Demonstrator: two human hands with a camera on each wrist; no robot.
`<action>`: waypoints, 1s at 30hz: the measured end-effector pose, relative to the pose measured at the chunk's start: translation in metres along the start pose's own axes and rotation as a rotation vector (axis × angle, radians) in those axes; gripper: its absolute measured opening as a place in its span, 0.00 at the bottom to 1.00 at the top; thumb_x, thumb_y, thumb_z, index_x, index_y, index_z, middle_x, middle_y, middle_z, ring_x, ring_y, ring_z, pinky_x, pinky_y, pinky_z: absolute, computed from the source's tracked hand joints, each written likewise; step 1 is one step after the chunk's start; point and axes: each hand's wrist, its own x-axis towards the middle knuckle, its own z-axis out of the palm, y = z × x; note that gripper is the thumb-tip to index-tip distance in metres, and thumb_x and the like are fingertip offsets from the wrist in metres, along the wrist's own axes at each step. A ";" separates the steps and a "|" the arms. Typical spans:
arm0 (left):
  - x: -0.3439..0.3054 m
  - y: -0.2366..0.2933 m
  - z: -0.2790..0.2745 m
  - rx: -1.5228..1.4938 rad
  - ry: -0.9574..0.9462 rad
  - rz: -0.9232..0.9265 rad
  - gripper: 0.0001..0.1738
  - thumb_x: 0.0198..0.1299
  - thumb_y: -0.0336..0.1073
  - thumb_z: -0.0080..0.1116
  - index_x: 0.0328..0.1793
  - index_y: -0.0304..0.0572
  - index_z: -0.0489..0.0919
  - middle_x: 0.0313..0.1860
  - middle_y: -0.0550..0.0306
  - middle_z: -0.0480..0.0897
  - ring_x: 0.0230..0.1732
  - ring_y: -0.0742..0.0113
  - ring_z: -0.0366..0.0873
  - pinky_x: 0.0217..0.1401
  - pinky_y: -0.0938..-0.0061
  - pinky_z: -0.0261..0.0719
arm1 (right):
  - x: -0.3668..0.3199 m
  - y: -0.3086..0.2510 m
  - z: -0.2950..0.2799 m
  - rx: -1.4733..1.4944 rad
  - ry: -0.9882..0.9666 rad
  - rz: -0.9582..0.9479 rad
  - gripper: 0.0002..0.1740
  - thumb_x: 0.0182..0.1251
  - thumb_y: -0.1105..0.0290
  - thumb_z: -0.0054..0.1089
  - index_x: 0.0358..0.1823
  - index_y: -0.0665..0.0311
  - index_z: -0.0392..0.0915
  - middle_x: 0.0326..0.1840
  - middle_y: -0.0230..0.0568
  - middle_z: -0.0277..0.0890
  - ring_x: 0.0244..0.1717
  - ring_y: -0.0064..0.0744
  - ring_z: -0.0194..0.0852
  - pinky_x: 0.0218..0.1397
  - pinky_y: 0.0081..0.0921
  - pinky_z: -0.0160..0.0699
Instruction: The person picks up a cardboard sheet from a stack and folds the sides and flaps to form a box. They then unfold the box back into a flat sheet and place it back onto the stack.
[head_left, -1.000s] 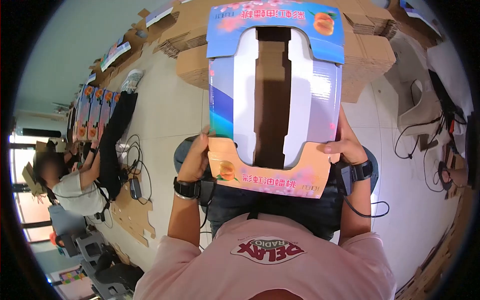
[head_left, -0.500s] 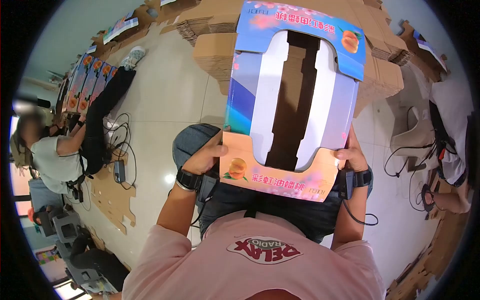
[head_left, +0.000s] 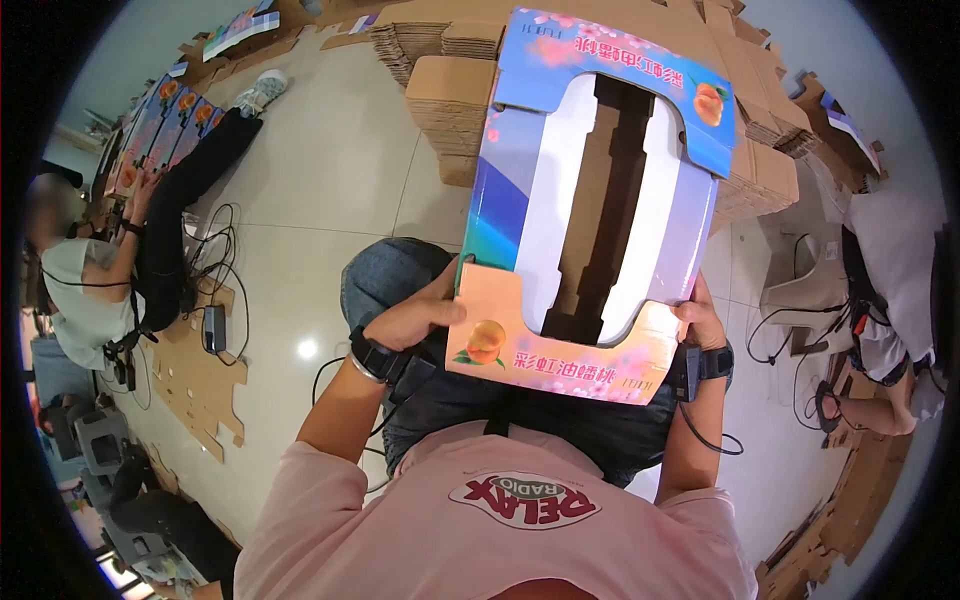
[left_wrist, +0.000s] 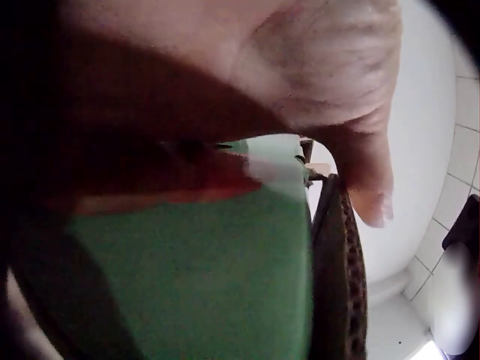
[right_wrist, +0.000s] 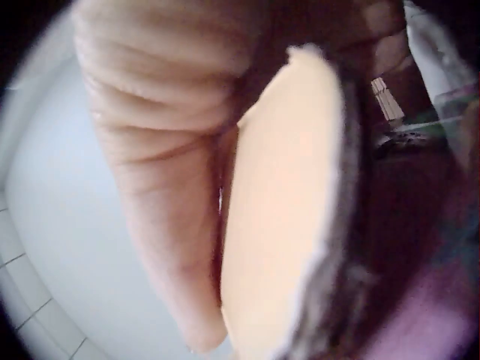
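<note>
Carton [head_left: 560,200] position: over the lap [head_left: 425,425], held between both hands. Far left: seated person [head_left: 85,290]. Left hand [head_left: 415,312]: partly closed, gripping the carton's near left corner. Right hand [head_left: 703,318]: partly closed, thumb over the orange flap [head_left: 570,372], pinching the near right corner. Far right: pale stool [head_left: 815,285].

Carton [head_left: 560,200] blue, white and orange, pink-blossomed; shirt [head_left: 490,555] pale pink.
</note>
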 end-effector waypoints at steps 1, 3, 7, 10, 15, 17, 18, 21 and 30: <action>-0.004 0.001 0.000 0.027 -0.048 -0.032 0.59 0.51 0.47 0.66 0.82 0.37 0.44 0.78 0.49 0.58 0.78 0.59 0.52 0.79 0.67 0.47 | -0.001 0.001 -0.001 -0.005 0.003 0.001 0.61 0.29 0.63 0.75 0.74 0.69 0.57 0.63 0.50 0.72 0.60 0.43 0.76 0.63 0.34 0.76; -0.006 0.005 0.006 0.065 -0.027 -0.077 0.61 0.46 0.44 0.68 0.82 0.37 0.44 0.77 0.48 0.59 0.79 0.58 0.52 0.79 0.67 0.46 | -0.003 0.003 -0.003 -0.027 -0.050 0.024 0.65 0.33 0.53 0.79 0.75 0.71 0.54 0.64 0.48 0.69 0.62 0.40 0.72 0.65 0.31 0.71; -0.009 0.011 0.026 0.089 0.084 -0.052 0.58 0.42 0.38 0.69 0.80 0.37 0.50 0.72 0.48 0.65 0.75 0.59 0.58 0.77 0.68 0.51 | -0.006 0.008 -0.011 -0.067 -0.054 0.014 0.64 0.37 0.48 0.78 0.75 0.71 0.55 0.65 0.48 0.69 0.62 0.39 0.72 0.65 0.31 0.72; -0.013 0.010 0.029 0.083 0.125 0.026 0.53 0.43 0.35 0.66 0.78 0.35 0.54 0.68 0.49 0.70 0.71 0.60 0.65 0.74 0.68 0.58 | -0.012 -0.003 -0.002 -0.092 -0.048 -0.006 0.63 0.41 0.45 0.77 0.75 0.71 0.55 0.66 0.49 0.69 0.63 0.38 0.71 0.65 0.31 0.71; -0.013 0.012 0.035 -0.006 0.171 0.122 0.49 0.43 0.34 0.64 0.75 0.32 0.58 0.64 0.50 0.74 0.65 0.61 0.72 0.70 0.69 0.65 | -0.035 -0.051 0.003 -0.502 0.149 -0.244 0.50 0.53 0.54 0.73 0.74 0.67 0.60 0.68 0.50 0.69 0.65 0.40 0.71 0.68 0.37 0.68; -0.011 0.016 0.037 -0.024 0.173 0.187 0.48 0.43 0.35 0.68 0.73 0.31 0.61 0.61 0.49 0.75 0.64 0.62 0.72 0.69 0.71 0.66 | -0.048 -0.069 0.028 -0.551 0.220 -0.386 0.46 0.55 0.57 0.72 0.74 0.65 0.62 0.68 0.50 0.69 0.65 0.41 0.71 0.68 0.38 0.68; -0.008 0.019 0.041 -0.026 0.171 0.188 0.48 0.43 0.35 0.68 0.73 0.31 0.61 0.61 0.49 0.75 0.64 0.62 0.72 0.69 0.71 0.66 | -0.054 -0.079 0.041 -0.596 0.292 -0.516 0.43 0.58 0.60 0.71 0.73 0.64 0.64 0.67 0.50 0.70 0.64 0.42 0.72 0.68 0.39 0.68; 0.007 0.021 0.062 0.022 0.177 0.208 0.48 0.45 0.35 0.66 0.74 0.31 0.59 0.63 0.48 0.74 0.64 0.62 0.73 0.69 0.69 0.68 | -0.059 -0.087 0.074 -0.581 0.223 -0.583 0.43 0.52 0.64 0.73 0.71 0.64 0.67 0.65 0.49 0.73 0.63 0.41 0.73 0.69 0.38 0.68; 0.011 0.024 0.082 -0.059 0.202 0.201 0.50 0.45 0.36 0.72 0.74 0.30 0.59 0.60 0.50 0.75 0.61 0.65 0.74 0.66 0.72 0.69 | -0.029 -0.065 0.166 -1.090 -0.220 -0.749 0.33 0.48 0.69 0.73 0.60 0.65 0.76 0.56 0.49 0.76 0.54 0.49 0.74 0.57 0.37 0.73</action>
